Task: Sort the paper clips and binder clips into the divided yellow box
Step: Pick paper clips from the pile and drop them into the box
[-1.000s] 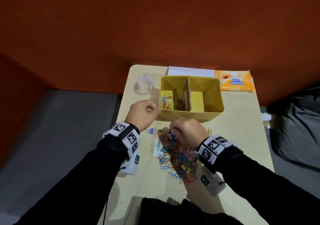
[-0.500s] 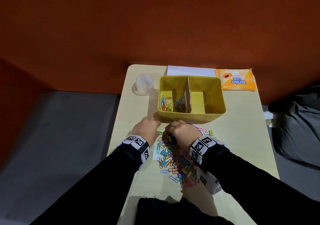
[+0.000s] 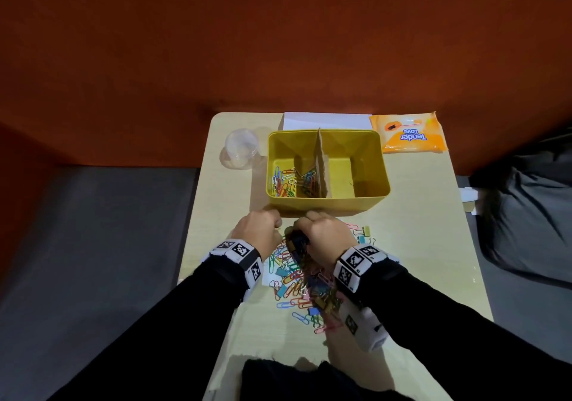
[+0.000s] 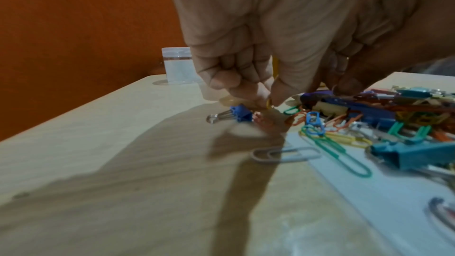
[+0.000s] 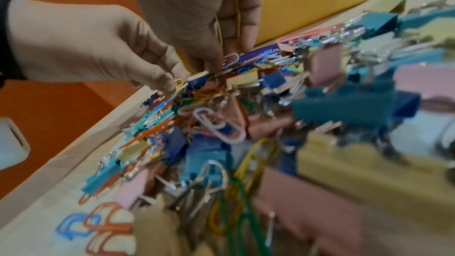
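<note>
The yellow box (image 3: 325, 205) stands mid-table, split by a cardboard divider (image 3: 322, 165). Several paper clips (image 3: 286, 181) lie in its left compartment. A mixed pile of coloured paper clips and binder clips (image 3: 301, 286) lies in front of it. My left hand (image 3: 257, 230) is at the pile's left edge, thumb and forefinger pinching a yellow paper clip (image 4: 269, 103), also seen as the yellow clip (image 5: 178, 82). My right hand (image 3: 325, 236) sits on the pile's top, fingers curled onto a dark clump of clips (image 3: 297, 243). A blue binder clip (image 4: 240, 113) lies just left of my left fingertips.
A clear plastic cup (image 3: 241, 148) stands left of the box. An orange tissue pack (image 3: 408, 133) lies at the back right, and white paper (image 3: 328, 120) lies behind the box. An orange wall backs the table (image 3: 418, 246); its left edge drops to grey floor.
My left hand has come back from over the box's left compartment down to the pile's left edge and pinched a yellow clip. My right hand has stayed on the pile.
</note>
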Motion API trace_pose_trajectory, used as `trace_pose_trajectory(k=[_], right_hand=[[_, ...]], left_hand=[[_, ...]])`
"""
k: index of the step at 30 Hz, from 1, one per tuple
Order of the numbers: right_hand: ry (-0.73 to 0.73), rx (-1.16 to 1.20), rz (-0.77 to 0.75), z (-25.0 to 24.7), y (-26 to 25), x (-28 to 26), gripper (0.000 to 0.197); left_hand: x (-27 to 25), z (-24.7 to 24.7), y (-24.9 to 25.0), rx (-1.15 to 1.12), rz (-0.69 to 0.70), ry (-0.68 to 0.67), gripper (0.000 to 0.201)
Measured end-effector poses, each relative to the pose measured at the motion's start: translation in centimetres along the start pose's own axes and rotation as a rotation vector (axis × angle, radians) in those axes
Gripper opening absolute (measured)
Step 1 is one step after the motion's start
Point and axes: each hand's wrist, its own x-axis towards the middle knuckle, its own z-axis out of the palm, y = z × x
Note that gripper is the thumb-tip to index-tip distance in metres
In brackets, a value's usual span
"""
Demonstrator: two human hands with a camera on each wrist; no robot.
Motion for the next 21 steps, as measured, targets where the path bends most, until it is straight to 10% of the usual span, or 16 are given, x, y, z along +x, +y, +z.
trace_pose_trajectory(k=[9,21], right_hand=[[0.02,0.294,0.192,-0.2,1.8,-2.3,0.025],[-0.002,0.055,0.162,-0.4,1.0,0.0,0.031]], left_hand=[[0.0,0.2,-0.4,-0.19,-0.044,0.001,0.017],[-0.1,0.4,-0.8,0.142,0.106,-0.014,0.015]])
